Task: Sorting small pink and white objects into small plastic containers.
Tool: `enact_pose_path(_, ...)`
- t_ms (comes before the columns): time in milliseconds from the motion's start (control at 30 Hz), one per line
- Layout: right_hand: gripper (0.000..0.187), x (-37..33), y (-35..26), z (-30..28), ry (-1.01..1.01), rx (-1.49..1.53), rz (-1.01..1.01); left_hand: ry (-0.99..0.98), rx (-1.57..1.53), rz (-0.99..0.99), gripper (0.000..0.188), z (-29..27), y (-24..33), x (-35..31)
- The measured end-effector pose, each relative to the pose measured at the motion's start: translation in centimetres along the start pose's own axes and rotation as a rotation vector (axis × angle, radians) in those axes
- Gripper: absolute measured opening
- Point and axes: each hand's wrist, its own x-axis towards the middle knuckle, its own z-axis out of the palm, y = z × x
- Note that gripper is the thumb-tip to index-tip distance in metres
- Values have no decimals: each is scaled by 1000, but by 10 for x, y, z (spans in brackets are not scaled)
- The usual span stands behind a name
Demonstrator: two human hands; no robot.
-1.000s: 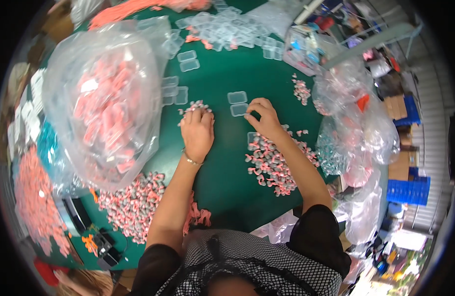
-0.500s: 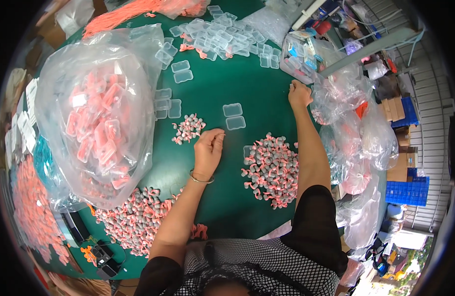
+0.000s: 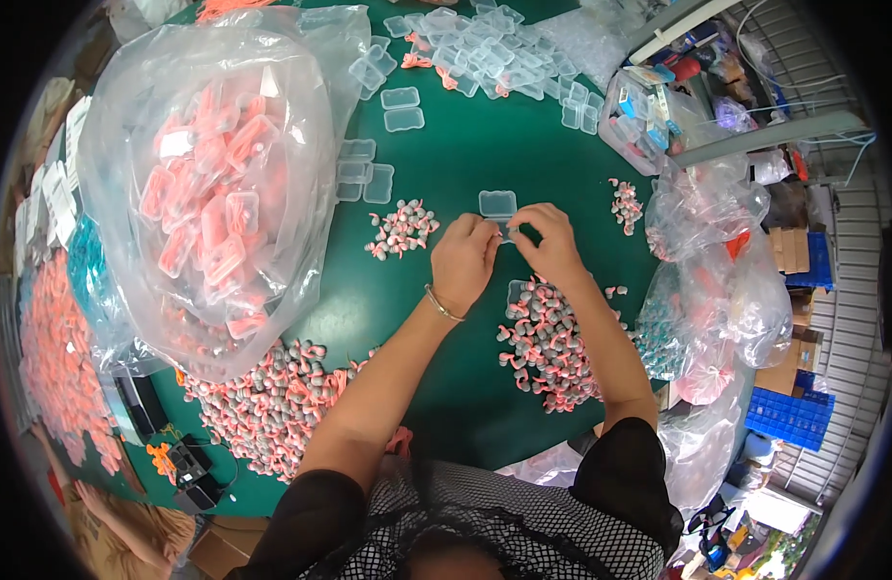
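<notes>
On the far left of the green bench point(image 3: 446, 164), a flat spread of pink pieces point(image 3: 55, 367) near the edge. Next to it, a big clear bag point(image 3: 224, 184) stuffed with little pink-filled boxes. Below the bag, a wide heap of grey and pink earplugs point(image 3: 272, 396). Further right, a small pile of earplugs point(image 3: 400, 229), just left of the hands. Near the middle, left hand point(image 3: 462, 261) with a thin bracelet on the wrist, fingers pinched narrow on something tiny, too small to tell what. Touching it fingertip to fingertip, right hand point(image 3: 550, 242), pinched narrow the same way on the same small thing. Just above both hands, a small clear box point(image 3: 497, 203), lying flat on the bench, not held. Under the right arm, another heap of earplugs point(image 3: 547, 343). Up at the far edge, many empty clear boxes point(image 3: 494, 53) scattered about. To the right, a few more earplugs point(image 3: 623, 203) beside crumpled clear bags point(image 3: 726, 261). Far right, a blue crate point(image 3: 792, 418) down low.
</notes>
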Motion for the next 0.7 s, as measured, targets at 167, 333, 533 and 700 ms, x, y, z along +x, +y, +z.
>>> enact_pose_path(167,19,-8,-5,12,-19,-184,-72,-47,138,16,14,1,-2,-2)
enact_pose_path(333,17,-7,-10,9,-64,-182,-85,-81,193,43,29,-11,-1,0)
enact_pose_path(533,16,48,7,6,-63,-164,-83,-112,267,120,40,-15,-7,-2)
enact_pose_path(700,25,144,30,54,206,-449,-145,-133,230,112,39,-17,-11,-1)
